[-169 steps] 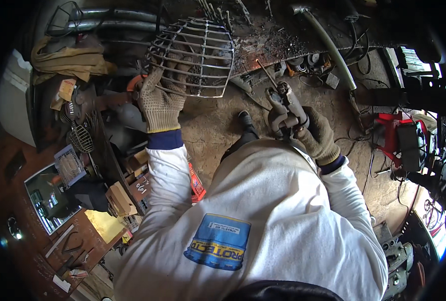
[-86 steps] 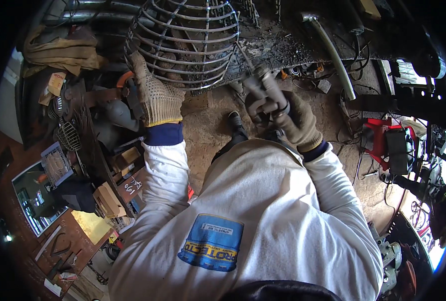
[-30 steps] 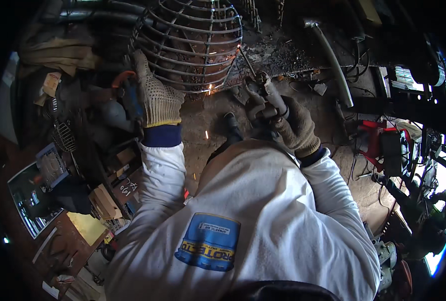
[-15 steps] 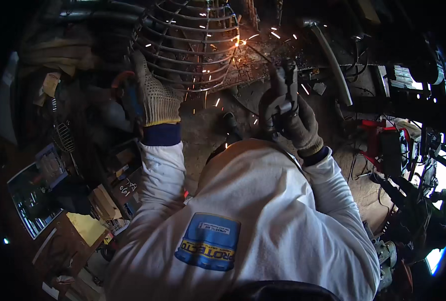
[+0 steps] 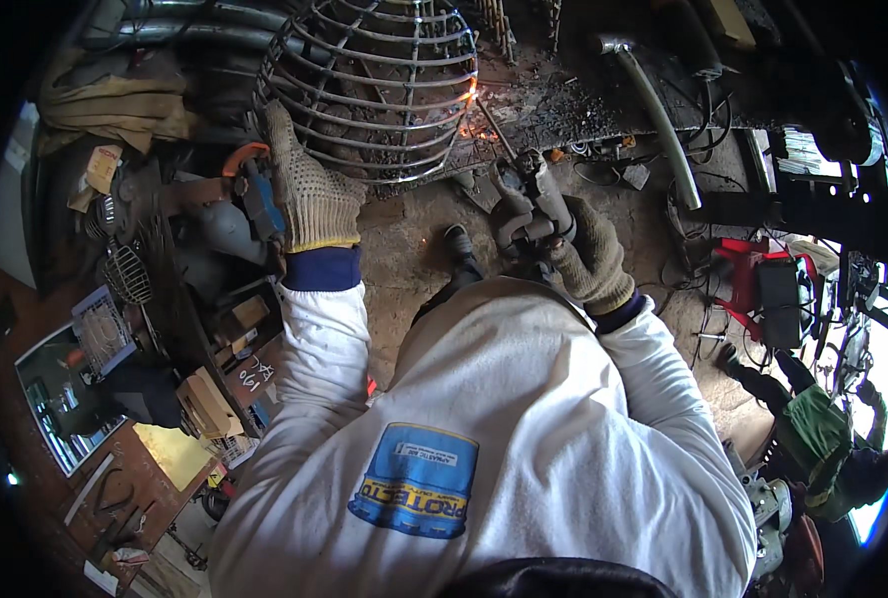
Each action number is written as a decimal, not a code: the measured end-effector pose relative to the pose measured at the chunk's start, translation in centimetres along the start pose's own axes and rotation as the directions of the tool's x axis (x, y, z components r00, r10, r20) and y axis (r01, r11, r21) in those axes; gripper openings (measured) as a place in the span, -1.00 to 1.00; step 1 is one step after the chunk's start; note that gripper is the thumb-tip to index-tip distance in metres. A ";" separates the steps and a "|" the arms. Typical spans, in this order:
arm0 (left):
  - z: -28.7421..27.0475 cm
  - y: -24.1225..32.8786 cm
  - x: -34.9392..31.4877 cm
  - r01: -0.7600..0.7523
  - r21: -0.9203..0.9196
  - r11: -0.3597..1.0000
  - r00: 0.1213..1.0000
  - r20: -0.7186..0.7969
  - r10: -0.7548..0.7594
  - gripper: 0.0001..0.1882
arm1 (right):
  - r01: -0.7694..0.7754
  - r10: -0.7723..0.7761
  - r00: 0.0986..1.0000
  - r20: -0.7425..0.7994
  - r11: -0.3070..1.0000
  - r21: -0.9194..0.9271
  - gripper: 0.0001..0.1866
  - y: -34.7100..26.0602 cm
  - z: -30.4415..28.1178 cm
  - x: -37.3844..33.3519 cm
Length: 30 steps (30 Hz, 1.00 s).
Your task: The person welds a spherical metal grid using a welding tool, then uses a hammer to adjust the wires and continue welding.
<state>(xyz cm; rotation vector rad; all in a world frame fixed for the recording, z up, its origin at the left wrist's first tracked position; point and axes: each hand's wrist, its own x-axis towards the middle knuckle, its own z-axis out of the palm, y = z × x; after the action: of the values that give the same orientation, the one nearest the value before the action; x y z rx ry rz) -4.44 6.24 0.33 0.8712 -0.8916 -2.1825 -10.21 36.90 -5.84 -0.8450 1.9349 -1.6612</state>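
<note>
A domed cage of bent metal rods (image 5: 384, 98) sits on the dark workbench (image 5: 583, 105) at the top. My left hand (image 5: 316, 194), in a dotted knit glove, grips the cage's near left rim; its fingertips are partly hidden. My right hand (image 5: 595, 257), gloved too, is closed round a welding electrode holder (image 5: 535, 204) in front of my belly. From the holder a thin electrode (image 5: 495, 122) slants up and left. Its tip is at a small orange-glowing spot (image 5: 471, 92) on the cage's right edge.
An angle grinder (image 5: 258, 195) lies just left of my left hand. A curved metal tube (image 5: 661, 125) crosses the bench's edge at right. A red chair (image 5: 743, 284) and another person in green (image 5: 818, 434) are at far right. Cables run along the floor.
The bright arc and flying sparks have died down, leaving a small glow. The scene looks brighter. My right hand and the holder have shifted slightly down and left; my left hand stays put.
</note>
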 end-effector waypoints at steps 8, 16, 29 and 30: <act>0.5 0.2 -0.3 -0.003 0.005 1.000 0.999 -0.053 0.003 -0.39 | -0.019 0.019 1.000 0.012 1.000 0.004 -0.34 -0.2 -0.1 0.5; 0.2 0.2 -0.3 0.003 -0.034 0.999 1.000 -0.004 -0.003 -0.40 | -0.014 0.012 0.999 0.039 0.999 0.045 -0.37 -0.1 -0.2 0.8; 2.6 0.4 -1.8 -0.027 -0.093 0.995 0.995 -0.094 0.018 -0.59 | 0.031 -0.032 0.999 -0.002 0.977 0.209 -0.32 0.4 0.4 0.5; 2.6 0.6 -1.9 0.002 -0.119 0.993 0.998 -0.064 -0.009 -0.60 | -0.015 0.005 0.999 0.043 0.971 0.237 -0.41 0.2 0.0 0.5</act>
<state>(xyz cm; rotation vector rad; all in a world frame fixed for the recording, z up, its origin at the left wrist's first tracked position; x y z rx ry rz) -5.09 8.15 2.83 0.8815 -0.7209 -2.1750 -10.60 36.54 -5.97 -0.7684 1.6672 -1.8099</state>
